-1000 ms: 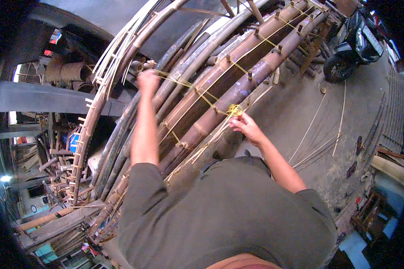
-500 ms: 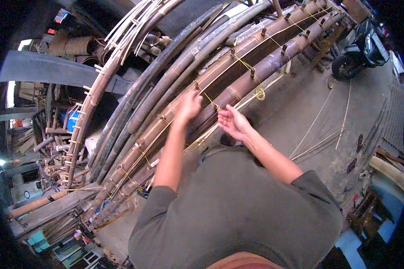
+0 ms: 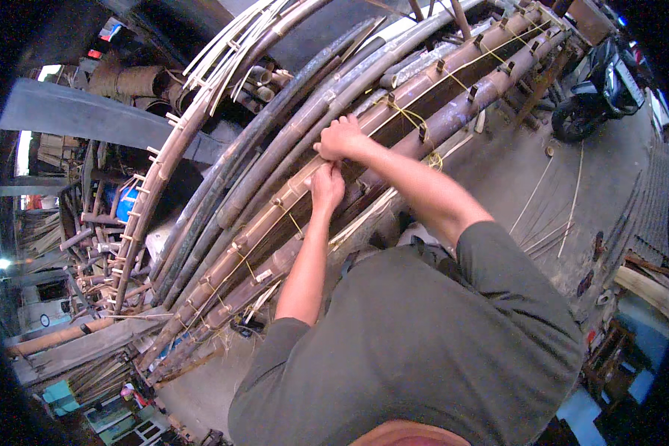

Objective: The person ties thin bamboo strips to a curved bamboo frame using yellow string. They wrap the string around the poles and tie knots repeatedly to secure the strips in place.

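Two long brown bamboo poles lie side by side on a slant, the far pole (image 3: pixel 401 97) and the near pole (image 3: pixel 453 119), both studded with short dark pegs (image 3: pixel 441 67). Thin yellow cord (image 3: pixel 405 111) zigzags across the dark gap from peg to peg. Over the far pole, my right hand (image 3: pixel 342 139) is closed with its knuckles up. Just below it my left hand (image 3: pixel 327 187) is closed too, thumb against the pole, the two nearly touching. Whatever their fingers grip is hidden, as is any peg under them. A loose loop of cord (image 3: pixel 434 160) hangs by the near pole.
More curved dark bamboo poles (image 3: pixel 297 111) lie beyond, beside a curved bamboo frame with crosspieces (image 3: pixel 149 178). At the right a motorbike (image 3: pixel 595 100) stands on the concrete floor (image 3: pixel 498 178), where thin strips (image 3: pixel 543 195) lie. Cut wood pieces are piled at the left.
My right hand has moved up and left from the near pole to the far one. My left hand has dropped slightly toward me and closed below it. The view has shifted a little.
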Motion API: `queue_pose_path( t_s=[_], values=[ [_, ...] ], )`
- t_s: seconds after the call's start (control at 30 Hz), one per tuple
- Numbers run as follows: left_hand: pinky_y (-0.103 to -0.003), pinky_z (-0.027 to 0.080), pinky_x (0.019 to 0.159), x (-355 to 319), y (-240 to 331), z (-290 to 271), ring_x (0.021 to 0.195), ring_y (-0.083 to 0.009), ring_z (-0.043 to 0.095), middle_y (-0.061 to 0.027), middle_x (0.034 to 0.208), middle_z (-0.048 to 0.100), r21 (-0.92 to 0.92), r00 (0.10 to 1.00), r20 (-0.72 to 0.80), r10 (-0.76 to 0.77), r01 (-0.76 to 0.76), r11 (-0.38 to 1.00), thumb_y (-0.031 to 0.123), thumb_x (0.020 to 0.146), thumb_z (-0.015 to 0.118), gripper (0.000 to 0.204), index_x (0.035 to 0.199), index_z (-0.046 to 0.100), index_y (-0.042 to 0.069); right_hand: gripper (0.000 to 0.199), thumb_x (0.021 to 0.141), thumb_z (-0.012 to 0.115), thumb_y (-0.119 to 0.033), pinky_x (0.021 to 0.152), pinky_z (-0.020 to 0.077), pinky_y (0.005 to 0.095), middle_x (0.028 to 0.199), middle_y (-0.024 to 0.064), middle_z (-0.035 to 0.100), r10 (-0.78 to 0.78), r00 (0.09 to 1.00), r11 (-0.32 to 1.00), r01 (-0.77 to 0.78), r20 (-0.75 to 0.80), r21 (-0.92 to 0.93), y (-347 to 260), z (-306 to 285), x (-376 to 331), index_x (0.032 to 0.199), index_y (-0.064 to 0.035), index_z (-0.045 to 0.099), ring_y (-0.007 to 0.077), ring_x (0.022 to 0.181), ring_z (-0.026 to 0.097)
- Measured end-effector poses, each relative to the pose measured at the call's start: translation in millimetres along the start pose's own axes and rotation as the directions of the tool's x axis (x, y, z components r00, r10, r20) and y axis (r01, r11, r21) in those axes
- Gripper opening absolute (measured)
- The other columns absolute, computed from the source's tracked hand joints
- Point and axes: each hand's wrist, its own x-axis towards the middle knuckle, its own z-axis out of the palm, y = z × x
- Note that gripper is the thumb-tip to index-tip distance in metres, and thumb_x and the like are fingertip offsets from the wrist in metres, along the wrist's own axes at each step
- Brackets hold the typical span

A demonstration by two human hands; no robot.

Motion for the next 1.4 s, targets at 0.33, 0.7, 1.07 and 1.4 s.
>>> queue_pose_path(
  t_s=[0.33,0.7,1.07,1.4],
  values=[
    [-0.046,0.037,0.088,-9,22,-3,0.090,-0.0324,0.063,-0.0184,0.090,0.067,0.039,0.985,-0.164,-0.059,0.067,0.997,0.031,0.095,0.047,0.032,0.097,0.066,0.005,0.041,0.091,0.049,-0.031,0.072,0.0475,0.0473,0.062,0.0198,0.060,-0.504,0.856,0.824,0.517,-0.115,0.230,20,85,-175,0.065,-0.0037,0.064,0.0403,0.067,0.059],
    [-0.046,0.047,0.072,117,-54,-16,0.083,-0.0419,0.061,-0.0182,0.090,0.066,0.302,0.947,-0.319,0.039,0.063,0.951,0.018,0.091,0.046,0.024,0.093,0.067,0.006,0.019,0.076,0.055,-0.019,0.066,0.0466,0.0438,0.062,0.0154,0.056,-0.523,0.817,0.748,0.577,-0.244,0.329,32,62,-185,0.065,-0.0028,0.055,0.0347,0.067,0.057],
    [-0.046,0.049,0.079,127,-34,-11,0.090,-0.0382,0.063,-0.0221,0.097,0.065,0.295,0.939,-0.344,-0.014,0.122,0.948,0.025,0.093,0.047,0.029,0.095,0.066,0.002,0.031,0.089,0.058,-0.030,0.059,0.0439,0.0357,0.066,0.0148,0.057,0.236,0.924,0.745,0.025,-0.299,0.666,124,-12,-206,0.080,-0.0003,0.058,0.0211,0.059,0.053],
    [-0.041,0.048,0.084,116,-39,-50,0.095,-0.0350,0.063,-0.0188,0.099,0.067,0.328,0.996,-0.066,-0.066,0.084,0.941,0.035,0.090,0.050,0.036,0.103,0.069,0.006,0.035,0.083,0.057,-0.038,0.073,0.0502,0.0455,0.082,0.0180,0.067,0.273,0.914,0.864,-0.095,-0.301,0.494,186,-35,-123,0.080,-0.0050,0.067,0.0360,0.078,0.064]
  ],
)
